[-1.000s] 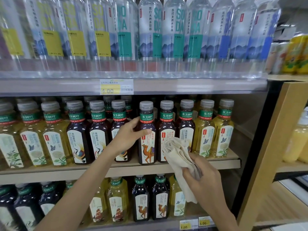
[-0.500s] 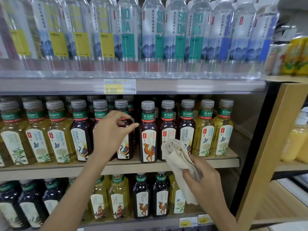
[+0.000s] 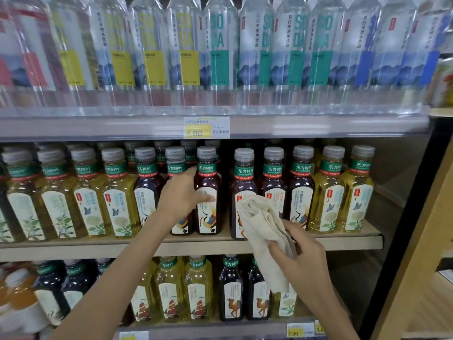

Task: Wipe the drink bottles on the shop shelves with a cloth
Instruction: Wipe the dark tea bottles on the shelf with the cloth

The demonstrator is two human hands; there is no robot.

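beige cloth [image 3: 263, 229] gripped by right hand [image 3: 302, 252], left hand [image 3: 181, 196] clasps dark bottle [image 3: 207, 190] at shelf [image 3: 98, 250] front edge.

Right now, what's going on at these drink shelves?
A person is cleaning bottles in a shop. Their left hand curls round a dark tea bottle on the middle shelf, thumb across its label. Their right hand grips a bunched beige cloth, held up in front of the neighbouring dark bottles. The cloth is not on the gripped bottle yet.
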